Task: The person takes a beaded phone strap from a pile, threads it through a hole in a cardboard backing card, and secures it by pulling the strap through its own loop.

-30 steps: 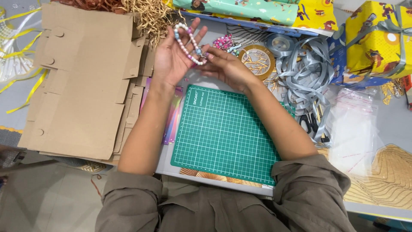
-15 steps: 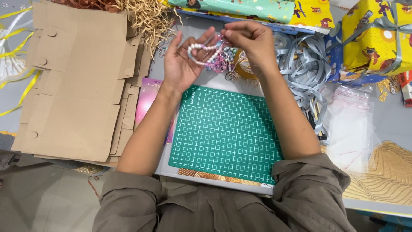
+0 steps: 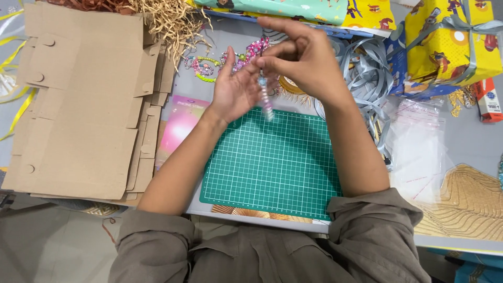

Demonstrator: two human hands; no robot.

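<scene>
Raised, right hand [image 3: 309, 63] now dangles blurred beaded strand [image 3: 266, 99].

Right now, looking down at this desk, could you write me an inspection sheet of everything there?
Surface: grey table with a green cutting mat.
Job's things: a beaded strand, blurred, hangs from the right hand; more bead bracelets lie behind.
Clutter: flat cardboard blanks, straw-like paper shred, grey ribbon, clear bags, pink packet, wrapped yellow box.
Grippers: left hand open, palm beside the strand; right hand pinches it.
Cables: nothing seen.
Surroundings: grey floor.
</scene>
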